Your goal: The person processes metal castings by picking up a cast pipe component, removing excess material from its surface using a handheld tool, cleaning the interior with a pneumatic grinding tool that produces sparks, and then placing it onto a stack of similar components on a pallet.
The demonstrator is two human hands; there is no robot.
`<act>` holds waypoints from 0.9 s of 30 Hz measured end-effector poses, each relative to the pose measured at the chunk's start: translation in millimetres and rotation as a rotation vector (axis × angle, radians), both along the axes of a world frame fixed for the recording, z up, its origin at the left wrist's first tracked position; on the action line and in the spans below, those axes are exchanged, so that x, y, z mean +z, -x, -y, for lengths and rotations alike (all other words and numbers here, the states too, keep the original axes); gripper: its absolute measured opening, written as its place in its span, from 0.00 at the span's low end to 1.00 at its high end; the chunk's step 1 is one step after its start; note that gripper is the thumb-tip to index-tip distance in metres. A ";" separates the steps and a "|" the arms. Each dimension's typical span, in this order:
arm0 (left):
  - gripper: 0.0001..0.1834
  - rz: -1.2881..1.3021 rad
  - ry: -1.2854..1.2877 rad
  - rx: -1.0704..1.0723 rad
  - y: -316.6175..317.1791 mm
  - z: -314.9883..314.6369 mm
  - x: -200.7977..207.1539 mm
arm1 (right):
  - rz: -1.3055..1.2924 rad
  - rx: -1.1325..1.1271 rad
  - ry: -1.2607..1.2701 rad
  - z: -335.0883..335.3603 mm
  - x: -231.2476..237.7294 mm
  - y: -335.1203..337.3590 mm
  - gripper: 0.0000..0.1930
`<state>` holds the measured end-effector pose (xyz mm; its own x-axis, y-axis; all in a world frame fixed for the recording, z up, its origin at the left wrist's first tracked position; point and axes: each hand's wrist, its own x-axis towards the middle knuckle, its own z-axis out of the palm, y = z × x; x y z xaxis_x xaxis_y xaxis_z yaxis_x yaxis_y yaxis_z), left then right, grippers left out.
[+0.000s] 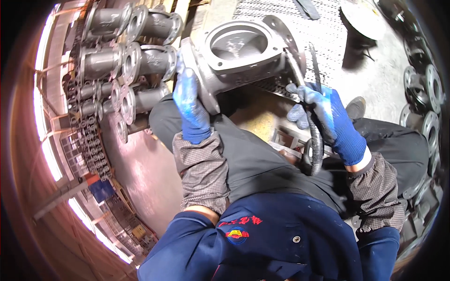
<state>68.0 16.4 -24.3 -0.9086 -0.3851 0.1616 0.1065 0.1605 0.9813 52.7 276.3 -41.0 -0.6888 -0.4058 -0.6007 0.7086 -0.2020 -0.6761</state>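
A grey cast-metal valve body (234, 77), flanged at both ends and open at the top, rests tilted above my thighs. My left hand (190, 103), in a blue glove, is closed on the rim of its left flange, thumb on the near side. In my right hand (328, 114), also blue-gloved, is a slim metal rod-shaped tool (295, 68). Its tip reaches the valve body beside the right flange. A black ribbed hose (316, 145) hangs below that hand; where it joins the tool is hidden by my fingers.
Stacked flanged castings (150, 63) stand at the left, close to the valve body. More castings (417, 89) line the right side. Ahead lies a patterned metal plate (323, 42), with a round pale disc-topped stand (363, 21) beside it. Smaller parts sit in rows farther left.
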 end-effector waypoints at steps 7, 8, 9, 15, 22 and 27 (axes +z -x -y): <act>0.26 0.001 0.237 -0.052 -6.1 5.7 0.8 | -0.028 0.007 -0.041 -19.8 26.3 -7.6 0.16; 0.25 -0.018 0.285 -0.062 -6.2 1.2 4.0 | -0.096 0.020 -0.042 -20.7 32.2 -5.9 0.18; 0.21 -0.146 0.508 -0.070 -2.7 0.1 2.3 | -0.106 0.056 0.008 -21.1 34.4 -8.1 0.18; 0.23 -0.152 0.499 -0.121 10.5 -0.8 3.9 | -0.160 0.373 0.141 8.9 45.3 -16.0 0.14; 0.31 0.090 -0.209 -0.208 14.5 -21.7 19.9 | -0.215 0.323 0.179 55.4 38.2 0.8 0.15; 0.33 0.104 -0.133 -0.192 12.5 -4.2 11.1 | -0.223 0.312 0.258 61.9 34.3 -5.6 0.15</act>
